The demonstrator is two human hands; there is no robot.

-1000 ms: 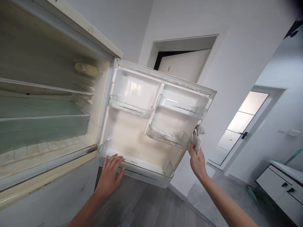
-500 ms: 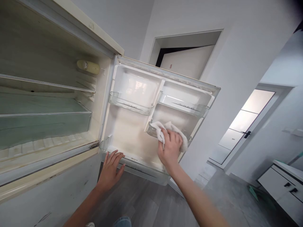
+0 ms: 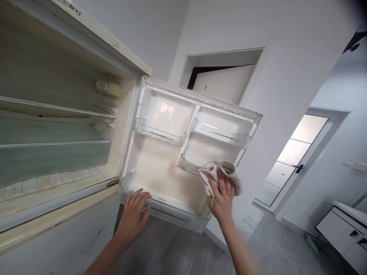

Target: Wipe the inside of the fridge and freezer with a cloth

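Room: pale walls (image 3: 226, 28) beyond both hands; grey floor (image 3: 172, 252) below and between the forearms.
Refrigerator: cabinet (image 3: 126, 126) stands open, left of and beyond the left hand (image 3: 133, 212).
Refrigerator door: inner liner (image 3: 155, 162) faces the person, ahead of both hands.
Green-tinted drawer: inside the cabinet (image 3: 54, 162), left of the left hand.
Bottom door rack: clear (image 3: 172, 215); its rim runs under the left fingers and toward the right forearm.
Short door rack: clear (image 3: 188, 165), just left of the right hand (image 3: 223, 196); outer end covered.
Hands: apart. Left is unloaded, fingers spread over the bottom rack's rim; pressure cannot be determined. Right is clamped on the cloth, fingers bent over it.
White cloth: bunched (image 3: 229, 168) under the right fingers, at the short rack's outer end, near the door's free edge.
Step in hand: judged to be wiping the short rack.
Next move: calls for even cloth pressure along the rack, door steadied against swinging.
Change from half a second earlier: right hand and cloth have shifted outward, exposing more of the short rack; left hand remains at the bottom rack.
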